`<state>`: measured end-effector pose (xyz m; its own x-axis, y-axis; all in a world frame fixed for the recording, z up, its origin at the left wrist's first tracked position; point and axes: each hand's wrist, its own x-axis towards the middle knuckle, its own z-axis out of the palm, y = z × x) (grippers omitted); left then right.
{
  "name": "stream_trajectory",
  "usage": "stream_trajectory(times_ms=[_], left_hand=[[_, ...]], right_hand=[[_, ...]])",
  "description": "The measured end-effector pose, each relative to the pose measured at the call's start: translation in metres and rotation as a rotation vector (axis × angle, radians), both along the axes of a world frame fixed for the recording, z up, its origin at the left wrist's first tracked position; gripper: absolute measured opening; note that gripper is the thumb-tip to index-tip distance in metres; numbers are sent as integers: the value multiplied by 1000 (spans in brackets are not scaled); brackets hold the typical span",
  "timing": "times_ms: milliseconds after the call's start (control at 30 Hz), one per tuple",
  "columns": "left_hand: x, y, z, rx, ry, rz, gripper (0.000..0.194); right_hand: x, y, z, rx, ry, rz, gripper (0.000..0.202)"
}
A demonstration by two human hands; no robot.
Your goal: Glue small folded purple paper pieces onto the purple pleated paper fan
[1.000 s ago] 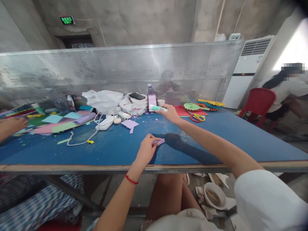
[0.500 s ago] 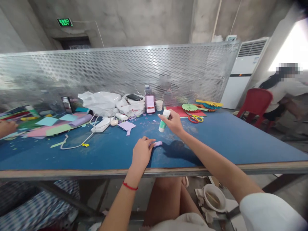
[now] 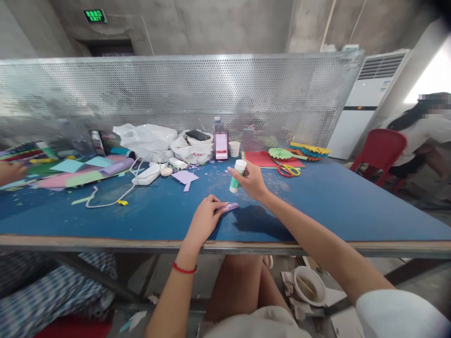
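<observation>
My left hand (image 3: 207,217), with a red string on its wrist, pinches the left end of a small folded purple paper strip (image 3: 231,206) over the blue table (image 3: 141,225). Above and right of the strip, my right hand (image 3: 252,180) grips a white and green glue stick (image 3: 235,177), held upright. The glue stick and the strip are apart. A purple paper square (image 3: 185,176) lies on the table to the left, with a narrow purple piece below it.
Scissors (image 3: 289,171) lie beside red paper (image 3: 259,159) and folded paper fans (image 3: 310,151). Left are a white cable (image 3: 105,205), a white power strip (image 3: 147,173), plastic bags (image 3: 146,140) and coloured sheets. A phone (image 3: 221,146) leans on a bottle. Another person's hand (image 3: 10,172) is far left.
My left hand has raised and tilted the purple strip a little. The glue stick in my right hand has become more upright. The whole view has shifted slightly.
</observation>
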<state>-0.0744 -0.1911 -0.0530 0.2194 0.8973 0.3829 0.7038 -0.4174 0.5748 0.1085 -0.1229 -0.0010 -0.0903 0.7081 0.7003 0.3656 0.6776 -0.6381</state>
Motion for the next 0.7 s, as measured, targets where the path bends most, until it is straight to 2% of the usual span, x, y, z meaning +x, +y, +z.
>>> stream_trajectory(times_ms=[367, 700], left_hand=[[-4, 4, 0, -65, -201, 63, 12], [-2, 4, -2, -84, -241, 175, 15]], right_hand=[[-5, 3, -11, -32, -138, 18, 33], [-9, -3, -16, -19, -196, 55, 31]])
